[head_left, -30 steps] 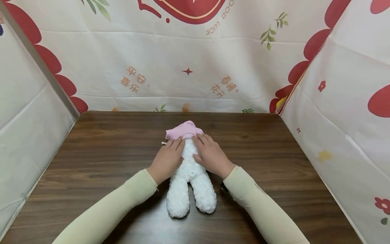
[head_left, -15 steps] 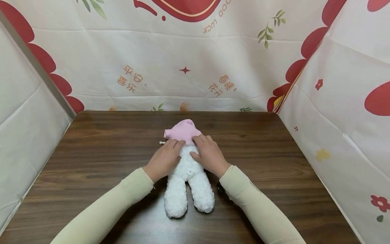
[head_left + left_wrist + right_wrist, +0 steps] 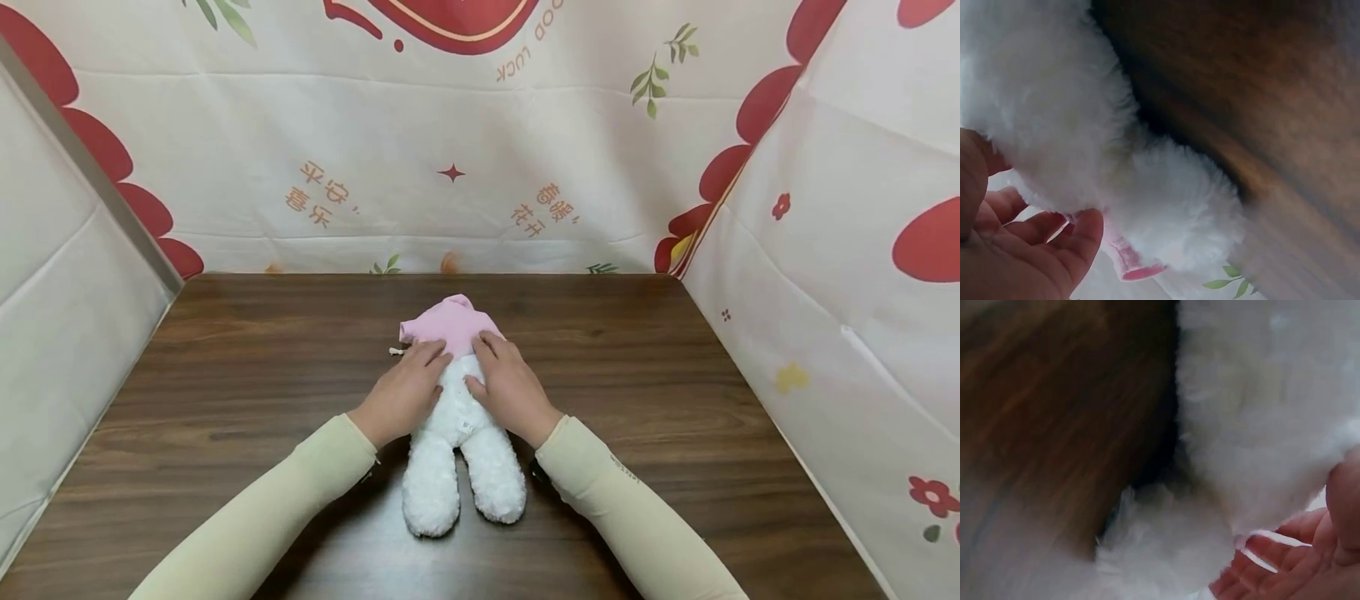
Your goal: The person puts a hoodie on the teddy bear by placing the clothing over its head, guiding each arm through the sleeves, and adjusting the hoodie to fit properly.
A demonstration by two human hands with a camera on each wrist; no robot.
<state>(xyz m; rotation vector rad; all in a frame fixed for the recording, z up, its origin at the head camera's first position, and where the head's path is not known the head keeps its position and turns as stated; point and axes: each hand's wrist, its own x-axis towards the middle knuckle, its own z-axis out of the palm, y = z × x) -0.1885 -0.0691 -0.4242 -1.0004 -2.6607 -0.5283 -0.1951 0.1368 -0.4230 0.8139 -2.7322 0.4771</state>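
Observation:
A white plush toy (image 3: 459, 408) lies on the brown table, its two legs toward me. Over its upper end is a pink garment (image 3: 450, 321) with a short sleeve at the left; the toy's head does not show. My left hand (image 3: 401, 392) rests along the toy's left side, fingertips on the garment's lower edge, thumb apart on the fur. On the other side my right hand (image 3: 513, 387) lies likewise. Loosely bent fingers (image 3: 1085, 240) touch fur and cloth in the left wrist view. A thin pink edge lies against the right fingers (image 3: 1272, 550) in the right wrist view.
The wooden table (image 3: 247, 375) extends around the toy. White printed cloth walls (image 3: 420, 125) enclose its back and both sides. A small pale cord end (image 3: 396, 351) sticks out beside the left fingers.
The pink garment's lower edge has come down the toy's body toward the legs, and my fingertips now lie upon it. The whole view has shifted slightly.

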